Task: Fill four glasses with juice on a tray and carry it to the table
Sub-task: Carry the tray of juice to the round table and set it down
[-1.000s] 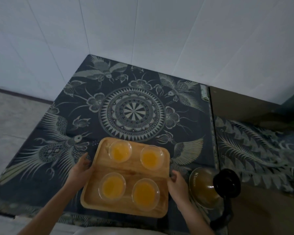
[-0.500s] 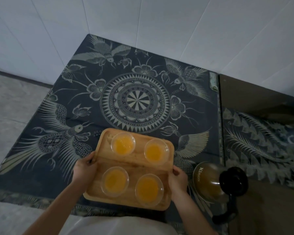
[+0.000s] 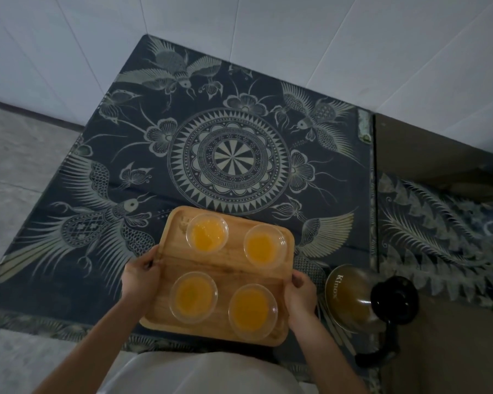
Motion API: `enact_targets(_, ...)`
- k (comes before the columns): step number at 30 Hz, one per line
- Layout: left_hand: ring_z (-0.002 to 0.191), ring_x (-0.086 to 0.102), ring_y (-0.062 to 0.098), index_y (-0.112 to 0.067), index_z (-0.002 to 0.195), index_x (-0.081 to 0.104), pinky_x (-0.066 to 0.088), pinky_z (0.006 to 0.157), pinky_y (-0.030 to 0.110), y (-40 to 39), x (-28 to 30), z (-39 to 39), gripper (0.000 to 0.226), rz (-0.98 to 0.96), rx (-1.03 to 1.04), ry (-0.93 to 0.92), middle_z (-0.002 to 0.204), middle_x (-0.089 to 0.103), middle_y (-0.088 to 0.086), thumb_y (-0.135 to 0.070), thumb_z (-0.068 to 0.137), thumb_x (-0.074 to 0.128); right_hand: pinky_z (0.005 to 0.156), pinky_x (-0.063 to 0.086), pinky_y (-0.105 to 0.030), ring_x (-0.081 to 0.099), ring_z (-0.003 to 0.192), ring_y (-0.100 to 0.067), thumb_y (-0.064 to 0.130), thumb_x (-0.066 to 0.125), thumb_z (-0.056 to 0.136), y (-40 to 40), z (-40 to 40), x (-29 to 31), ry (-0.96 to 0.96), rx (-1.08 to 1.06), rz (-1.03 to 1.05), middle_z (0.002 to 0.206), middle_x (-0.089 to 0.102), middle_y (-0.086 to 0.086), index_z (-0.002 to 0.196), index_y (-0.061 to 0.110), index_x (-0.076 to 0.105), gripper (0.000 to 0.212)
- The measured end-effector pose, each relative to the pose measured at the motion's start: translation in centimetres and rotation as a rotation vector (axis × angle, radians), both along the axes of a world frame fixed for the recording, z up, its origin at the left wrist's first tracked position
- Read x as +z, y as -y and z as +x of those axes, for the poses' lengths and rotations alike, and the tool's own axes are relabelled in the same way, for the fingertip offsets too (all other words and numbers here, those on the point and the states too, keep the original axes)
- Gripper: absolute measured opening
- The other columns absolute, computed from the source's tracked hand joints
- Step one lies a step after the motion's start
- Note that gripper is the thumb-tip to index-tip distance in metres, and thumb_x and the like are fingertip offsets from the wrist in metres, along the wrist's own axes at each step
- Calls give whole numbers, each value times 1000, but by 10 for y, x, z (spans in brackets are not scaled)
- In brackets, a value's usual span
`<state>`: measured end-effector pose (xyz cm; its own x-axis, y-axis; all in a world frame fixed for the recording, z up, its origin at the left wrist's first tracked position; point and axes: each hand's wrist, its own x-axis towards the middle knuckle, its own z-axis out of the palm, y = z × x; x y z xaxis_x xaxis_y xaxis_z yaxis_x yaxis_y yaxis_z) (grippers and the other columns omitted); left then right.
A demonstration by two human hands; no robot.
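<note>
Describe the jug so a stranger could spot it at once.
Start at the wooden tray with four juice glasses, gripped by both hands. Just past the right hand a glass jug lies tilted on the patterned cloth, the only vessel with "Kinox" lettering and a black handle.

So the tray (image 3: pixel 225 268) sits at the near edge of the bench (image 3: pixel 143 280), a bit right of centre. Four glasses (image 3: pixel 207 232) on it in a two-by-two: two at the far end, two (image 3: pixel 193 297) nearer the person. Left hand (image 3: pixel 139 278) is on the tray's left edge, right hand (image 3: pixel 301 295) on its right edge, both about midway along. Just right of the tray there's a jug (image 3: pixel 353 298), lying tilted, handle end (image 3: pixel 394 300) pointing right. Wall (image 3: pixel 268 38) runs behind the bench, floor (image 3: pixel 17 166) off to the left.
</note>
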<state>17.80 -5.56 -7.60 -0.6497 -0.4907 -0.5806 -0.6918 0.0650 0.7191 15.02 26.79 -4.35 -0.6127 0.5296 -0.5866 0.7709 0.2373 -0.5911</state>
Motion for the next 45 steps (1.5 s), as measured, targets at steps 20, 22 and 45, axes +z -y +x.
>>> enact_targets(20, 85, 74, 30, -36, 124, 74, 63, 69, 37, 0, 65, 55, 41, 83, 247, -54, 74, 78, -16, -7, 96, 64, 83, 49, -37, 57, 90, -4, 35, 65, 99, 2, -11, 41, -96, 259, -108, 102, 60, 16, 102, 37, 58, 8)
enact_targets(22, 82, 74, 19, -31, 128, 72, 60, 66, 30, -4, 73, 65, 40, 90, 290, -65, 75, 78, -22, -8, 97, 64, 84, 48, -37, 57, 92, -7, 36, 65, 99, 1, -12, 46, -107, 307, -115, 101, 58, 17, 110, 35, 57, 13)
enact_targets(45, 74, 80, 19, -32, 113, 74, 64, 55, 30, -72, 124, 245, 35, 283, 918, -243, 86, 83, -1, -2, 98, 64, 70, 53, -30, 62, 92, -6, 43, 64, 98, 21, 17, 101, -199, 913, -182, 102, 63, 14, 112, 36, 60, 16)
